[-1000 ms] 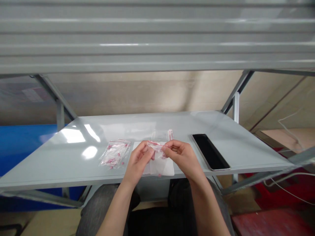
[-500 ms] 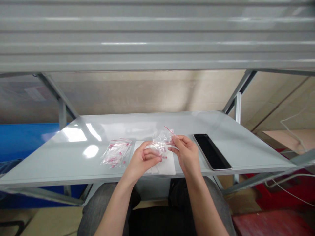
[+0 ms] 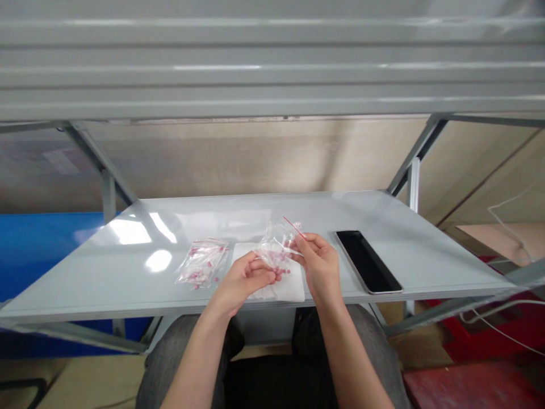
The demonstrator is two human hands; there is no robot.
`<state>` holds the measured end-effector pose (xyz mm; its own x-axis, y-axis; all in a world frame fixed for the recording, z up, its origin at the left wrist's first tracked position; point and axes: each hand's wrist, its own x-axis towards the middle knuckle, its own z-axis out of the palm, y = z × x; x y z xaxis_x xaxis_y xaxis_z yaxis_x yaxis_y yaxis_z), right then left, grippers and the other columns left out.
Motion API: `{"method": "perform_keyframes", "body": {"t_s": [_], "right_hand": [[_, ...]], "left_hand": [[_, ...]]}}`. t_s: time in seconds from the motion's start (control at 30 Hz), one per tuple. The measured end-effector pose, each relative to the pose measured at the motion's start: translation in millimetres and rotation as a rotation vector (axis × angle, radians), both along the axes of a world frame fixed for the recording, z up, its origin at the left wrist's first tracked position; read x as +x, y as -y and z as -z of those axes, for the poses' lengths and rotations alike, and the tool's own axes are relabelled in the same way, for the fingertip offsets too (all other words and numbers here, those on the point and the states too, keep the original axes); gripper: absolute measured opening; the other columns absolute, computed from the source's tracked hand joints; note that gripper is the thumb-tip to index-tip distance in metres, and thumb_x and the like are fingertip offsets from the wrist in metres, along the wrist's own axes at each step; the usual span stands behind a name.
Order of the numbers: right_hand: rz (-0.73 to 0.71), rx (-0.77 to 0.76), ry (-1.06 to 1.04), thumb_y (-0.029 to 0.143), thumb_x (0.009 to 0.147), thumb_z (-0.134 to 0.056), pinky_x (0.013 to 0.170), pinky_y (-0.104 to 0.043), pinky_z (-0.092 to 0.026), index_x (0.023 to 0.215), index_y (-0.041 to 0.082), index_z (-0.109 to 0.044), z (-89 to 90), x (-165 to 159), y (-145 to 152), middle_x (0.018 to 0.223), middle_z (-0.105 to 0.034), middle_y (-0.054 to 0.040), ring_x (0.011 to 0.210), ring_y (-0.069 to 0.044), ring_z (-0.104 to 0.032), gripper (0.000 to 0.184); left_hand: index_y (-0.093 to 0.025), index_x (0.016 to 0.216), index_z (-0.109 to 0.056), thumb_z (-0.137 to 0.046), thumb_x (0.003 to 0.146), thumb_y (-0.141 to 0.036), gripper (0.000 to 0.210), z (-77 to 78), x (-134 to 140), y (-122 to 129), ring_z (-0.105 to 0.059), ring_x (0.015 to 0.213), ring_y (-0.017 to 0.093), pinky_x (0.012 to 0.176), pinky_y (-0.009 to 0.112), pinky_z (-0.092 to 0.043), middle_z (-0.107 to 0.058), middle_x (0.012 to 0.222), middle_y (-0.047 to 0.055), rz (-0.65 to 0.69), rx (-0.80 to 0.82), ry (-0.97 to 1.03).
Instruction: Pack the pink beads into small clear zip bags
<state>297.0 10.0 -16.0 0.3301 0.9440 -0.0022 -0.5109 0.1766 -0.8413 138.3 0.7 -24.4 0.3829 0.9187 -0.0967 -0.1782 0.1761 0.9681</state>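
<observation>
A clear zip bag (image 3: 272, 241) with a red strip along its edge is held between both hands above a white sheet (image 3: 293, 291). My right hand (image 3: 319, 264) pinches the bag near the red strip. My left hand (image 3: 240, 282) is closed at the bag's lower left, thumb against curled fingers; its exact grip is partly hidden. Small pink pieces (image 3: 283, 271) show by the left fingertips and through the plastic. To the left lie more clear bags (image 3: 205, 257) with pink pieces in them, and a loose pink piece (image 3: 216, 279) rests beside them.
A black tray-like object (image 3: 367, 261) with a silver rim lies on the grey tabletop (image 3: 430, 258) to the right. Metal frame legs (image 3: 412, 184) stand at both sides, and a ridged grey panel (image 3: 272, 68) hangs overhead. The table's front edge runs close to my lap.
The bag looks more spread out, and more pink pieces show near its lower end by my left fingertips. Both hands have shifted only slightly.
</observation>
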Motion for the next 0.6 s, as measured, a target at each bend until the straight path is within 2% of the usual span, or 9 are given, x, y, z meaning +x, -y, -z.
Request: {"method": "perform_keyframes", "body": {"t_s": [0.2, 0.37, 0.6], "right_hand": [[-0.032, -0.008, 0.052, 0.035, 0.061, -0.082, 0.053, -0.024, -0.057, 0.073, 0.016, -0.061, 2.9, 2, -1, 0.064, -0.071, -0.0029, 0.062, -0.016, -0.069, 0.031], [-0.089, 0.003, 0.191, 0.033, 0.063, -0.079, 0.054, -0.028, -0.060, 0.095, 0.017, -0.060, 8.5, 8, -5, 0.063, -0.071, -0.0007, 0.065, -0.019, -0.071, 0.041], [-0.172, -0.051, 0.397, 0.037, 0.066, -0.072, 0.046, -0.026, -0.055, 0.099, 0.017, -0.056, 15.8, 6, -6, 0.063, -0.070, -0.0008, 0.057, -0.020, -0.070, 0.041]], "left_hand": [[-0.015, 0.069, -0.057, -0.080, 0.066, -0.024, 0.024, -1.9, -2, -1, -0.064, 0.066, 0.012, 0.067, 0.022, -0.049, -0.071, 0.066, 0.002, -0.085, 0.013, -0.067], [-0.014, 0.061, -0.062, -0.073, 0.062, -0.024, 0.014, -5.1, -2, -4, -0.056, 0.057, 0.009, 0.060, 0.020, -0.044, -0.062, 0.055, -0.002, -0.243, 0.011, -0.056], [-0.016, 0.062, -0.065, -0.073, 0.067, -0.039, 0.025, -10.0, -15, -4, -0.056, 0.055, 0.011, 0.059, 0.024, -0.045, -0.065, 0.057, 0.001, -0.214, 0.079, -0.320]]}}
